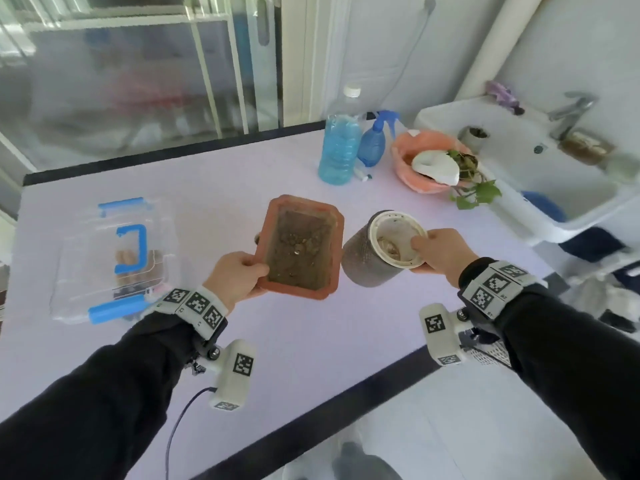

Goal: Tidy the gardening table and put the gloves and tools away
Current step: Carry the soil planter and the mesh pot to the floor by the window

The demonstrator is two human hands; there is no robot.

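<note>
Lilac table (214, 188), left hand (235, 275) fingers gripping planter (301, 247) corner

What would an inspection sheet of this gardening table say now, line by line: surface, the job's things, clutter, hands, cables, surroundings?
Surface: pale table with dark edge, mostly bare in front.
Job's things: terracotta tray with soil, tilted, lifted; grey pot with white inner liner, tilted; clear storage box with blue latches at the left, lid on. Gloves and tools: nothing seen clearly.
Clutter: blue-liquid bottle, blue spray bottle, and pink basin holding a white object and a leafy plant, all at the far edge.
Hands: left hand grips the tray's near corner; right hand grips the pot's rim.
Cables: dark cable hangs from the left wrist device.
Surroundings: white sink with tap at right; glass door behind.
</note>
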